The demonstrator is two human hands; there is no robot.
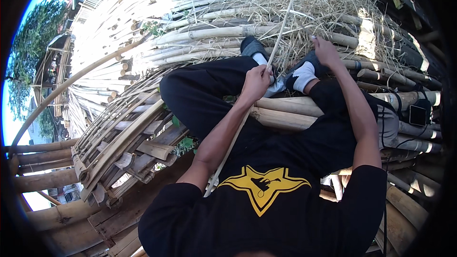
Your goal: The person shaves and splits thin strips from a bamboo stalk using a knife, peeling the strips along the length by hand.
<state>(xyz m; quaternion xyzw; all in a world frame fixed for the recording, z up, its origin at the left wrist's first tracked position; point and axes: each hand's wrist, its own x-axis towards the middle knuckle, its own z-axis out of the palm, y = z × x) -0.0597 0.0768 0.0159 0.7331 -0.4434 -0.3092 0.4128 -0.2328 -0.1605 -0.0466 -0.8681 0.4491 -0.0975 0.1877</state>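
Note:
A long, thin bamboo strip [287, 16] runs slantwise from the top of the view, past my lap and under my left forearm. My left hand [257, 84] is closed around it in front of my shins. To the right and a little farther off, my right hand [326, 51] is closed on a slim tool [313, 37] with a pale end. A narrow, blade-like part seems to reach from it toward the strip, but its kind is unclear against the shavings. Bamboo shavings [304, 4] lie heaped beyond my feet.
I sit cross-legged on bamboo poles [285, 112]. More cut poles [228, 33] lie in rows ahead. At left is a stack of split bamboo slats [128, 138] and a bent pole [71, 78]. A small black device with a cable [418, 115] rests at right.

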